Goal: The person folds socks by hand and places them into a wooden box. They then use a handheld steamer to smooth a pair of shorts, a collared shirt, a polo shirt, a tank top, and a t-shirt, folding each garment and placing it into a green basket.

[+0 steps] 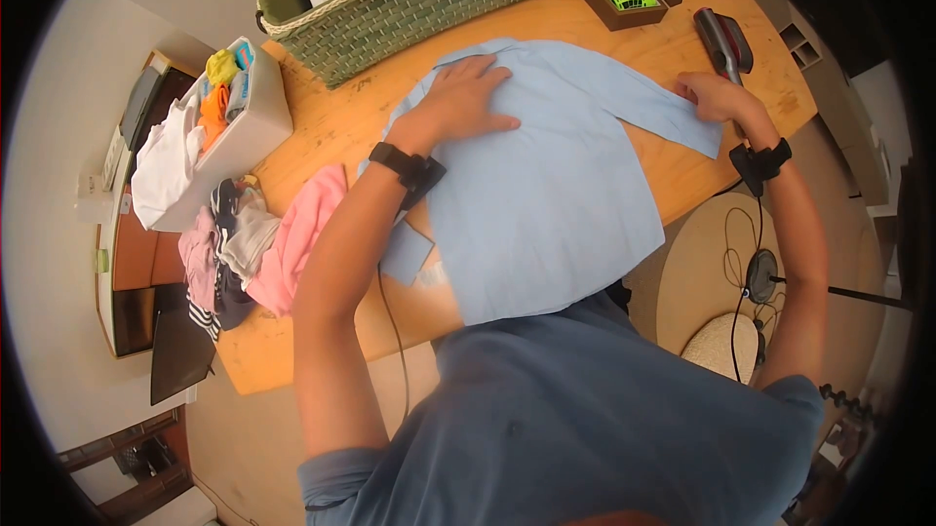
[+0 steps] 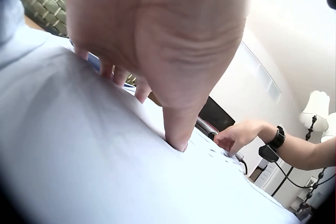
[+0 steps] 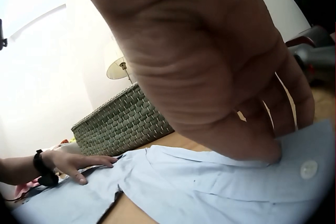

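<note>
Over my cameras, I have the left hand (image 1: pixel 463 105) spread open on the blue shirt (image 1: pixel 546 194) and the right hand (image 1: pixel 717 97) pinching its sleeve (image 1: pixel 651 109) at the cuff (image 3: pixel 311 153).

green woven basket (image 1: pixel 419 21), part of its rim beyond head view's top edge

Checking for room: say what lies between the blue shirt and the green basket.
A bare strip of wooden tabletop separates the blue shirt from the green basket, as the head view shows.
</note>
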A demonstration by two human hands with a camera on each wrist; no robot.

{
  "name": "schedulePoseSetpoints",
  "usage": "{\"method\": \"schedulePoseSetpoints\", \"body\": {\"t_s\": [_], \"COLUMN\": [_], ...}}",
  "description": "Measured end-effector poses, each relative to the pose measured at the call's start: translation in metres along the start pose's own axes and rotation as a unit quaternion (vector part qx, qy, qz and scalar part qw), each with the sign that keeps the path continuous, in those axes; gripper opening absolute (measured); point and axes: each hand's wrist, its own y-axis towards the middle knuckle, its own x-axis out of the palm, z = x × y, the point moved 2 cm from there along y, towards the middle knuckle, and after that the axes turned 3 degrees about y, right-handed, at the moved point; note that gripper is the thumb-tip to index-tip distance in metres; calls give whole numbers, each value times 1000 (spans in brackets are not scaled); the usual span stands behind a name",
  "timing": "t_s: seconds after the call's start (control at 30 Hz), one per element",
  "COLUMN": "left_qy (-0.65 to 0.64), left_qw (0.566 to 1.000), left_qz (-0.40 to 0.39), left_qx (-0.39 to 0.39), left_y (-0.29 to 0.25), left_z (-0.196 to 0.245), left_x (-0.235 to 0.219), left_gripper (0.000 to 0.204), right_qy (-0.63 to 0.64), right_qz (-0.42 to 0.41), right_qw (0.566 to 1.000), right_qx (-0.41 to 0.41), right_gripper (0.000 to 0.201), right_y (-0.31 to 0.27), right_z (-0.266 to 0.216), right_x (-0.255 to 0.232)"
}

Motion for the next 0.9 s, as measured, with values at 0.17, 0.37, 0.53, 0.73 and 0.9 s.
{"method": "schedulePoseSetpoints", "body": {"t_s": [0.17, 0.37, 0.53, 0.73, 0.9], "left_qy": [10, 16, 12, -6, 9], "left_qw": [1000, 999, 1000, 1000, 1000], "left_qz": [-12, -10, -5, 7, -1], "left_qx": [-26, -27, -26, -18, -29], "left_y": [-4, -4, -2, -3, -2], "left_z": [-3, -5, -7, -11, -8], "left_x": [-5, -3, -1, 2, 5], "left_gripper": [78, 77, 78, 80, 80], "right_qy": [5, -33, 96, 290, 498], "right_qz": [58, 321, 302, 278, 198], "right_qw": [998, 941, 939, 909, 842], "right_qx": [18, 99, 136, 108, 57], "right_gripper": [32, 42, 53, 44, 37], "right_y": [-7, -52, -41, -47, -112], "right_z": [11, 47, 97, 91, -19], "right_x": [4, -17, 17, 15, 3]}}
